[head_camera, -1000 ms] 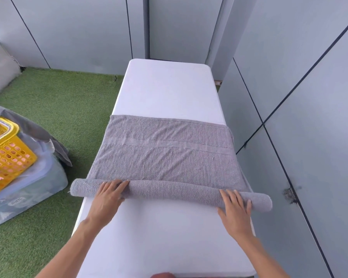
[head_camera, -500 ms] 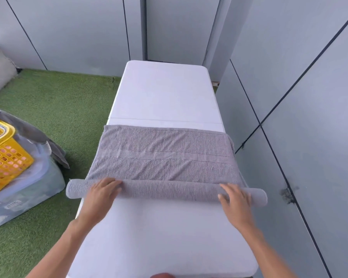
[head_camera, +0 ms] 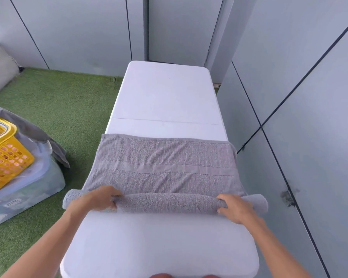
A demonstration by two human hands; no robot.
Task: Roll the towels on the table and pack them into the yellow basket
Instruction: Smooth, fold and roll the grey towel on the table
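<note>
Both hands curl over a half-rolled grey towel [head_camera: 165, 169] on the white surface [head_camera: 169, 97] — left hand [head_camera: 96, 199] and right hand [head_camera: 235, 207] set near opposite ends, likely to keep the roll even, fingers clamped on the roll. The yellow basket [head_camera: 6, 155] waits on the grass at left, atop a clear bin [head_camera: 28, 189] — its label too blurred to read.

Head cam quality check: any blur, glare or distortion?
Head view: even, soft daylight, no glare; wide-angle bends the wall seams and the table; towel weave sharp; both forearms smear slightly near the bottom edge; yellow basket cropped at left.
</note>
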